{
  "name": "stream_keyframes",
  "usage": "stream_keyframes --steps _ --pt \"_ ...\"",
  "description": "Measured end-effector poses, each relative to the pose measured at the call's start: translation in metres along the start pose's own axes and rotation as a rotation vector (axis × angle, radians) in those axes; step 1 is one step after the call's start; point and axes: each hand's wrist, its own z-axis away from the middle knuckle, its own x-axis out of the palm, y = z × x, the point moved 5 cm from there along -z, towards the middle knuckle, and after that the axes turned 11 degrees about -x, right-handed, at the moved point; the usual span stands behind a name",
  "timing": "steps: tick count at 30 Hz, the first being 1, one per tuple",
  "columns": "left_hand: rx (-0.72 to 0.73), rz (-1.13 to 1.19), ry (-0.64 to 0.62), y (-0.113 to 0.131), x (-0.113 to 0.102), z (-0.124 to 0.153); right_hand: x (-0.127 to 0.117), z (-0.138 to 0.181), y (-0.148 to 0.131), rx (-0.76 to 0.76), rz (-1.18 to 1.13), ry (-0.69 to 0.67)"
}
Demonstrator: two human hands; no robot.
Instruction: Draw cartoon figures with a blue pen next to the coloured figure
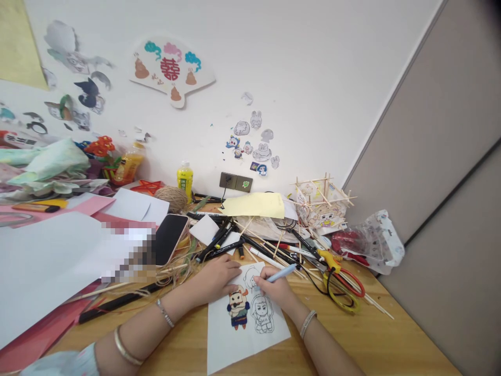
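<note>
A white sheet with cartoon figures (245, 324) lies on the wooden table (376, 339) in front of me. One figure is coloured in orange and blue, the others are outlines. My left hand (217, 279) rests flat on the sheet's upper left edge, fingers together. My right hand (276, 287) is closed round a light blue marker (282, 272), its tip on the top figure.
Black markers (219, 243), wooden sticks and a white pen lie behind the sheet. Scissors with yellow and red handles (344, 287) sit to the right. A phone (169, 237), papers, a twine ball (172, 197), a yellow bottle and a stick lantern frame (323, 203) crowd the back.
</note>
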Motion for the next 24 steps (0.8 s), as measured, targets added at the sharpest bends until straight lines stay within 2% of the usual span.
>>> stream_keyframes --steps 8,19,24 --pt "-0.016 -0.001 -0.014 0.0007 -0.0001 -0.0002 0.0041 0.0013 -0.0015 -0.05 0.06 -0.06" --pt "0.005 0.016 0.027 -0.0009 -0.0002 0.0012 0.0033 0.0019 0.0009 0.003 0.057 -0.044" --pt "-0.004 0.006 0.003 -0.0004 -0.0004 0.001 0.0035 0.0013 -0.0007 -0.029 0.064 -0.055"
